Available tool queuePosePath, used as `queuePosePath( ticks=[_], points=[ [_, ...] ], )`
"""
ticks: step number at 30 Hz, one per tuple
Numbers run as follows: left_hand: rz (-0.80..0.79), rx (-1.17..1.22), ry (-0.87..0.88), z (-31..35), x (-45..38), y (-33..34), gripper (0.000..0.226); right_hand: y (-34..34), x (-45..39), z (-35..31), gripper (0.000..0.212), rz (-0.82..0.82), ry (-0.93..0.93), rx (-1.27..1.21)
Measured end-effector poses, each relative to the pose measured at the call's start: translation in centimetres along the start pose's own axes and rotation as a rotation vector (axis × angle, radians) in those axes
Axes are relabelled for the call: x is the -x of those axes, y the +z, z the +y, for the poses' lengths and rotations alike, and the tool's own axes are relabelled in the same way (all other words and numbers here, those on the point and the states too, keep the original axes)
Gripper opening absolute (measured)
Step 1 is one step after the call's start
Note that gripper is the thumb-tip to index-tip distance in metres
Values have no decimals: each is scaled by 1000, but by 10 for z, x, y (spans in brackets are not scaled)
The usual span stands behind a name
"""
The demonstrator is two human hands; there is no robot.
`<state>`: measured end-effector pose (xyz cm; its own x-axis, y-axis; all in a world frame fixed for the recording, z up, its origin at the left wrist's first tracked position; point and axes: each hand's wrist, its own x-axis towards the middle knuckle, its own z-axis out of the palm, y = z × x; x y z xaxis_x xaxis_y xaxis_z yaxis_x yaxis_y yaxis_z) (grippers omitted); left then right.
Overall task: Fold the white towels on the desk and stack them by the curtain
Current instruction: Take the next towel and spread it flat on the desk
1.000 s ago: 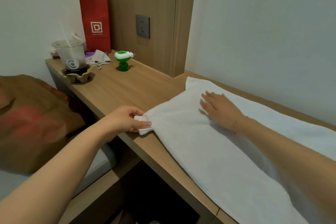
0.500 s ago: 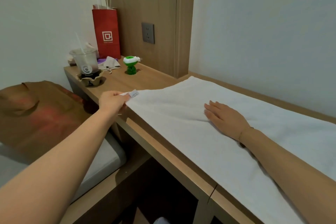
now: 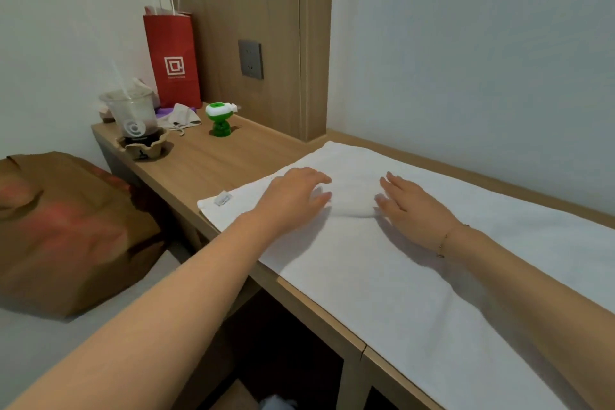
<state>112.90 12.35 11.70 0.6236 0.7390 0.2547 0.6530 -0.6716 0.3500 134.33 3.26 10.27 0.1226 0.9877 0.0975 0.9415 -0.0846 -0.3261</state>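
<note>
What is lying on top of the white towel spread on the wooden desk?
Both hands rest flat on the white towel: left hand, right hand, with a small sewn tag near its corner. The wooden desk beneath it is covered.

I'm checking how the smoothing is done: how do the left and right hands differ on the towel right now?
The left hand lies nearer the towel's tagged corner; the right hand lies further along it, toward the wall side. The left hand's fingers look slightly arched and blurred; the right hand's lie flat and spread. The right wrist wears a thin bracelet; the left is bare. Both rest palm down on the towel, a small ridge of cloth between them.
</note>
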Motion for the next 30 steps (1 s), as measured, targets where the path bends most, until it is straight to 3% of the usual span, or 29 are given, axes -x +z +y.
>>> queuePosePath(
  ticks=[2, 4, 11, 16, 20, 22, 26, 30],
  points=[
    [-189, -84, -68, 8, -8, 23, 49, 8, 20, -2, 63, -50, 0, 53],
    [-259, -158, -136, 4, -10, 43, 55, 20, 39, 0, 70, -90, 9, 119],
    [-239, -233, -224, -11, -16, 50, 60, 21, 65, 2, 69, -136, 45, 211],
    [-294, -248, -211, -5, -14, 44, 58, 9, 69, 9, 65, -163, 9, 101],
    [-205, -272, -113, 9, -26, 38, 54, -11, 31, 27, 57, -73, 6, 102],
    [-184, -222, -74, 21, -42, 37, 53, -14, 7, 34, 58, -102, 47, 102],
    [-290, -212, -41, 36, -83, 47, 54, 8, -20, 39, 63, -145, 78, 205],
    [-351, -301, -147, 11, -121, 67, 62, 18, -23, 44, 66, -111, 74, 206]
  ],
)
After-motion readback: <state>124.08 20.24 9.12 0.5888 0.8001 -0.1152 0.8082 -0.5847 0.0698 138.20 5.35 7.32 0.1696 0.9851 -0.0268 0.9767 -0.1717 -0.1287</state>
